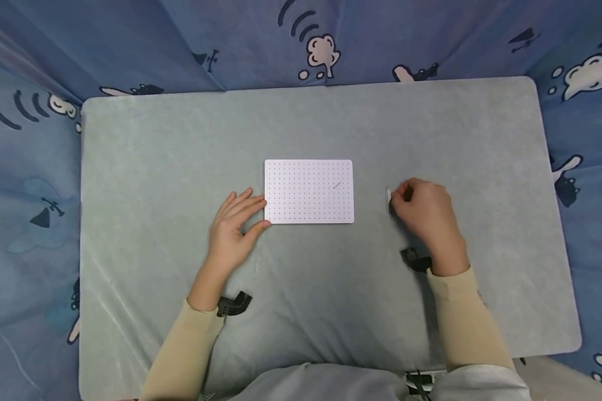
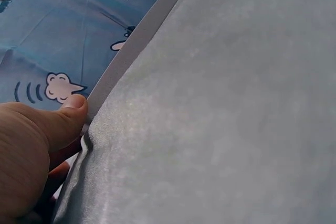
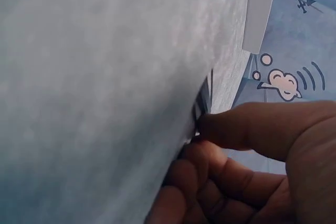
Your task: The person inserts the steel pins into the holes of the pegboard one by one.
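A white board with a grid of small dots lies flat on the table. A thin dark sliver, too small to identify, lies on its right half. My left hand touches the board's left edge and lower left corner, fingers extended and thumb apart. To the right of the board, my right hand has its fingers curled at several thin, narrow sticks. In the right wrist view, thumb and forefinger pinch at the thin sticks, partly hiding them.
A grey cloth-covered table with rounded corners extends around the board. Blue curtain with printed clouds encloses its far side and both ends. Dark wrist mounts sit at both cuffs.
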A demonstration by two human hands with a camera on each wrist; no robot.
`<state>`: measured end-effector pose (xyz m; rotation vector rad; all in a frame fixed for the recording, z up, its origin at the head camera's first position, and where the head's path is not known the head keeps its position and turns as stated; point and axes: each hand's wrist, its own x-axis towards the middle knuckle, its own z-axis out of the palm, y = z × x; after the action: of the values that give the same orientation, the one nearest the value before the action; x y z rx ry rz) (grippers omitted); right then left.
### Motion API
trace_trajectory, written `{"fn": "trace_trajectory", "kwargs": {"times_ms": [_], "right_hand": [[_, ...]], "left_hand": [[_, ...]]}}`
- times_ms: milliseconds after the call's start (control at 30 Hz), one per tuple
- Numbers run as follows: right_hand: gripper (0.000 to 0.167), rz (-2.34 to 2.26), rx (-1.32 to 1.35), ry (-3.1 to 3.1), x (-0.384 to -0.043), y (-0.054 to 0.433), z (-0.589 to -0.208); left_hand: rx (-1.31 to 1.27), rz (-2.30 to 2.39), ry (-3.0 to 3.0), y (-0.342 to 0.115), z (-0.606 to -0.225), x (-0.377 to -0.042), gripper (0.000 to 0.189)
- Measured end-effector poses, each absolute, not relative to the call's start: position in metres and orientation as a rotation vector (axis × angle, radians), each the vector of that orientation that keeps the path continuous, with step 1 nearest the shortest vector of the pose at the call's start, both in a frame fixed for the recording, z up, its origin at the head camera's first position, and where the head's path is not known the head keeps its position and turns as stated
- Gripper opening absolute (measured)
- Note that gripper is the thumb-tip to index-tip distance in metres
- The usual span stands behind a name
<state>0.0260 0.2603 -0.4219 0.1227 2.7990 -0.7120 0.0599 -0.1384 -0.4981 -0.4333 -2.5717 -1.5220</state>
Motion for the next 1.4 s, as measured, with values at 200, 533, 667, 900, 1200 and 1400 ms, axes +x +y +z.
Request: {"fn": "trace_trajectory", "kwargs": {"times_ms": [200,533,667,900,1200,1400], "right_hand": [[0.025,-0.636,0.117,2.803,0.024,0.254,-0.419],[0.016,-0.609,0.207,2.766,0.019,0.253,-0.419],[0.017,-0.606,0.218,2.752,0.018,0.253,-0.42],[0.026,-0.545,0.139,2.777,0.022,0.252,-0.416],[0.039,-0.491,0.086,2.784,0.022,0.246,-0.41],[0.029,-0.549,0.161,2.773,0.022,0.249,-0.414]], "left_hand": [[-0.43,-1.522,-2.563,-0.138,-0.498,0.061,0.048],[-0.43,-1.506,-2.581,-0.138,-0.497,0.061,0.048],[-0.426,-1.516,-2.587,-0.138,-0.497,0.061,0.047],[-0.431,-1.51,-2.585,-0.139,-0.496,0.061,0.046],[-0.424,-1.509,-2.583,-0.139,-0.497,0.062,0.047],[-0.439,-1.501,-2.58,-0.138,-0.497,0.061,0.046]]}}
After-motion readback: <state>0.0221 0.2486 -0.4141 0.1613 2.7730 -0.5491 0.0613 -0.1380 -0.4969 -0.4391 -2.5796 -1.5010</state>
